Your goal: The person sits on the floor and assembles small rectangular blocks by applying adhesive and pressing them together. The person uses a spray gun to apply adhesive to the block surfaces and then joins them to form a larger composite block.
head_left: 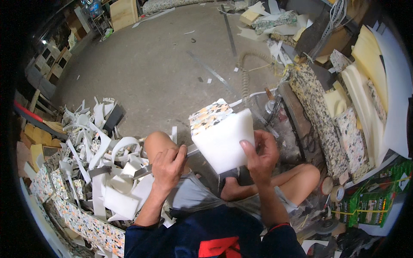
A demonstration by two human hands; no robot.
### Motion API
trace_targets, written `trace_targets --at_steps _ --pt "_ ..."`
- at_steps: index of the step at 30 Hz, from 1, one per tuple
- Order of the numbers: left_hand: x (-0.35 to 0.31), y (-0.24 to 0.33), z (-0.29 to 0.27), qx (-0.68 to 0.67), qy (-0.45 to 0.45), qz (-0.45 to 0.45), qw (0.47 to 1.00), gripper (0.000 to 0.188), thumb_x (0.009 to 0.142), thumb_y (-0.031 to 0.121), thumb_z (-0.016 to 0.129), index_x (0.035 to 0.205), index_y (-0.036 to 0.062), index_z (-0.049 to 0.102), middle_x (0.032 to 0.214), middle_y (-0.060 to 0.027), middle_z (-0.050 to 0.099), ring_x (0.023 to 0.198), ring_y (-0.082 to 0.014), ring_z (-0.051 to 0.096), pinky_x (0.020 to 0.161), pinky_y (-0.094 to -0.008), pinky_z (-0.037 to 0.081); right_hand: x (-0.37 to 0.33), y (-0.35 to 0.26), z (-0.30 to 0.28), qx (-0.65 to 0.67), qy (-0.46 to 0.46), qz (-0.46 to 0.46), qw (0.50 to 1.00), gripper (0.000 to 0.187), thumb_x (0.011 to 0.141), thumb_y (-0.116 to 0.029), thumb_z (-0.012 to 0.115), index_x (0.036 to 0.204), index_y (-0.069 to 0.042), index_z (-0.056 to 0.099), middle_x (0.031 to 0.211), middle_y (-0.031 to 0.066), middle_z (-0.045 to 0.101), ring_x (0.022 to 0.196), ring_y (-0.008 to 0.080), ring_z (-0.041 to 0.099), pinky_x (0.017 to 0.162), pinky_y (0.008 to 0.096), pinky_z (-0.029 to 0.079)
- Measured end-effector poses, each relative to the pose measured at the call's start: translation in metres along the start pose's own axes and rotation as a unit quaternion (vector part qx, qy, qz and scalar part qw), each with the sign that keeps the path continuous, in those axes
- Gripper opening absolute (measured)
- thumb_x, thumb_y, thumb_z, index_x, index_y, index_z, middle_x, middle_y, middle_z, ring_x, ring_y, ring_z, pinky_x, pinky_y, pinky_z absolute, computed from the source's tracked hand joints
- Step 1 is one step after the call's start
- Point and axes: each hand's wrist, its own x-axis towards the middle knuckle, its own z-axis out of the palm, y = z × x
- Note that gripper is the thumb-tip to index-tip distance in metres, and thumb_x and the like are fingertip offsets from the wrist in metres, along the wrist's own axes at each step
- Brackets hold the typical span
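Note:
My left hand (169,167) is closed around a long flat knife (192,151). One stretch of the knife shows on each side of the fist, and its bright end points at the white foam. With thumb and fingers my right hand (261,157) grips the right edge of a thick white foam piece (226,139), tilted up over my lap. Just beyond that piece, partly covered by it, is a multicoloured speckled foam piece (211,115). I cannot tell whether the two are joined. The knife's end lies close to the white foam's left edge; whether it touches is unclear.
A heap of white foam offcuts (107,150) lies at my left, beside speckled foam slabs (77,221). More foam sheets (357,107) lean at the right, near green packages (365,202). A coiled hose (245,81) crosses the concrete floor (159,69) ahead.

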Motion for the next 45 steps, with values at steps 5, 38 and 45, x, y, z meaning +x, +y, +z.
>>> trace_targets --at_steps 5,38,45 --pt "-0.005 -0.001 0.001 0.009 -0.008 -0.017 1.0 0.036 0.076 0.011 0.071 0.112 0.0101 0.067 0.081 -0.0048 0.059 0.071 -0.0233 0.061 0.062 -0.0371 0.047 0.006 0.007 0.006 -0.034 -0.013 -0.001 0.999 0.028 0.088 -0.002 0.07 0.114 0.002 0.059 0.097 0.0036 0.063 0.085 0.0087 0.056 0.076 0.0241 0.046" --pt "0.037 0.007 0.007 0.018 -0.247 -0.022 0.969 0.015 0.082 0.007 0.063 0.096 0.0049 0.057 0.085 -0.0145 0.067 0.077 -0.033 0.071 0.061 -0.0429 0.055 0.059 0.02 0.042 -0.338 -0.308 -0.31 0.834 0.102 0.088 -0.073 0.05 0.146 0.01 0.038 0.154 0.0329 0.033 0.146 0.0492 0.027 0.114 0.0668 0.021" --pt "0.053 0.001 -0.006 0.066 -0.239 -0.037 0.968 0.022 0.094 0.032 0.063 0.089 0.0109 0.064 0.082 -0.0101 0.071 0.074 -0.0311 0.071 0.058 -0.0434 0.054 0.098 0.031 0.034 -0.373 -0.382 -0.045 0.844 0.094 0.099 -0.071 0.018 0.158 0.003 0.014 0.166 0.0234 0.008 0.154 0.0392 0.006 0.123 0.0576 0.007"
